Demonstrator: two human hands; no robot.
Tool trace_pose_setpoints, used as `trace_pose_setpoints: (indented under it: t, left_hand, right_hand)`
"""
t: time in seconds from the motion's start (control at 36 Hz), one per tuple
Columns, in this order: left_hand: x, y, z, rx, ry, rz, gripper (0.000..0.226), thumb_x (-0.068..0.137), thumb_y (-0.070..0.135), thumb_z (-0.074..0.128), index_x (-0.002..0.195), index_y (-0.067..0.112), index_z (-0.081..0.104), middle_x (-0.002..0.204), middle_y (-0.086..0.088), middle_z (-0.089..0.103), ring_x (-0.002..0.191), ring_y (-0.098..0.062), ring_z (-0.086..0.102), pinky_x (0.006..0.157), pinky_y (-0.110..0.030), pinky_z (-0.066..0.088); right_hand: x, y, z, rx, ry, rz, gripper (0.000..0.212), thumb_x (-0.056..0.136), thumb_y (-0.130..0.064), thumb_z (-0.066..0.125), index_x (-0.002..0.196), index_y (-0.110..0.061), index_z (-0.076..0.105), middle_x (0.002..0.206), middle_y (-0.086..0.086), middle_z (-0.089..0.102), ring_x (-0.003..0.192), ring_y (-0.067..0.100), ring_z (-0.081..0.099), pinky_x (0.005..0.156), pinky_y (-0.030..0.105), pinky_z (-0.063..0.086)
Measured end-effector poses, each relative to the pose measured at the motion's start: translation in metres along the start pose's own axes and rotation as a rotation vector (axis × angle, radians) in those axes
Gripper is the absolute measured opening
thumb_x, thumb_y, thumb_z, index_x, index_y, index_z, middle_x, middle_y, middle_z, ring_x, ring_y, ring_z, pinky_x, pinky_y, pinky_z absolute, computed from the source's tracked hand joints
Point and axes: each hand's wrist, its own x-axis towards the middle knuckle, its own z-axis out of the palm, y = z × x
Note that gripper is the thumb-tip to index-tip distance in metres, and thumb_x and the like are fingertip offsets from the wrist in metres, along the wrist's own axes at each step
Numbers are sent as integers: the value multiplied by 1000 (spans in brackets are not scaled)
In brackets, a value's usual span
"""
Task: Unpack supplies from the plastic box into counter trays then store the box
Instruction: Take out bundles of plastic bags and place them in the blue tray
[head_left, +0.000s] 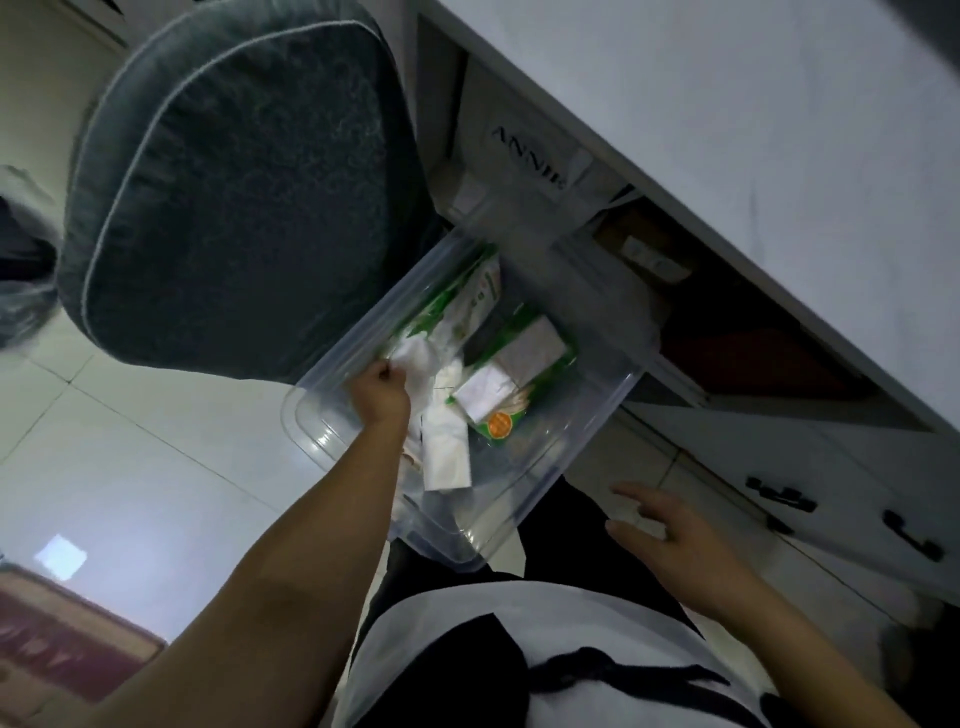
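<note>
Nearest you, your right hand (675, 545) hovers palm down just beside the near right corner of the box. Its fingers (636, 491) are straight and apart and hold nothing. To its right, two black handles (779, 496) sit on the white cabinet fronts.

Your left arm reaches forward from the lower left, and your left hand (382, 397) is inside the one clear plastic box (524, 499), against its left wall. The fingers there are curled together, pinching a crumpled white wrapper (418, 364).

The box sits low in front of your legs, over the tiled floor (130, 441), between the chair and the cabinet. Its far end points into the opening under the tabletop. You cannot tell whether it rests on the tiles or is lifted.

Inside it, count four things:
- the crumpled wrapper in your fingers
- one long white packet (448, 457) lying just right of your wrist
- one green-printed packet (524, 374) in the middle, with an orange round mark and a white slip on top
- a second green-printed packet (462, 296) along the far left wall

The blur hides any finer items.

Beyond the box, one chair with a dark green cushion (234, 182) stands on the left. One white bin lettered ANNIE (524, 156) stands under the white tabletop (753, 104).
</note>
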Motion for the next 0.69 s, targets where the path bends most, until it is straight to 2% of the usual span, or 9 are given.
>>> trace_pose_setpoints:
  t: [0.08,0.14,0.19,0.31,0.36,0.42,0.47,0.61,0.69]
  left_hand:
    - [-17,2,-17,-43,-54,61,8,89,8,65,91,5,72,85,-7,64,81,-18,57,70,-24,47]
    - [-34,10,-33,-87,-78,117,5,88,10,68,86,12,71,80,-3,66,75,-15,58,65,-20,48]
    - [-55,23,-51,-144,-99,140,4,88,13,71,90,15,73,80,1,69,76,-15,63,70,-23,52]
    - [-100,56,-90,-204,-124,204,10,88,12,71,94,19,76,85,7,73,74,-2,67,66,-13,51]
    - [-124,71,-109,-234,-166,236,12,90,14,69,97,21,75,91,4,75,81,-2,70,75,-18,55]
    - [-146,85,-127,-275,-237,252,18,93,18,67,110,18,73,107,-4,75,96,-14,72,83,-28,59]
    - [-165,95,-141,-343,-288,258,28,93,22,66,120,15,69,115,-8,72,101,-23,72,81,-35,60]
    - [-198,101,-149,-682,-442,213,31,86,27,67,115,15,70,108,-11,72,98,-30,71,78,-46,58]
    - [-207,96,-136,-800,-408,151,26,91,22,64,115,16,70,107,-11,71,97,-29,69,82,-53,57]
  right_hand:
    - [21,-14,-11,10,-27,-53,47,91,-34,63,137,-29,52,126,-5,50,126,13,46,91,24,36]
    - [36,-27,-17,33,-30,-108,44,90,-28,66,133,-27,55,123,-1,54,121,17,52,92,29,43]
    - [48,-42,-19,83,-38,-176,41,88,-22,69,128,-23,59,121,5,60,114,20,58,93,33,47]
    - [69,-74,-24,161,-111,-325,43,86,-11,71,128,-15,61,121,8,64,112,21,61,91,29,47]
    - [76,-88,-29,145,-158,-395,45,87,-12,70,130,-17,59,125,5,61,115,22,58,93,32,48]
    - [80,-103,-36,147,-195,-481,44,87,-11,70,129,-19,59,126,3,60,117,20,56,95,36,49]
    - [81,-118,-44,207,-234,-560,41,87,-5,69,125,-20,61,129,9,61,117,21,58,97,37,50]
    - [78,-142,-61,242,-475,-620,33,89,-1,65,120,-11,67,119,9,70,114,28,64,99,45,51]
    - [73,-143,-65,248,-691,-537,20,91,-7,62,109,-11,72,107,7,74,100,25,69,89,35,57]
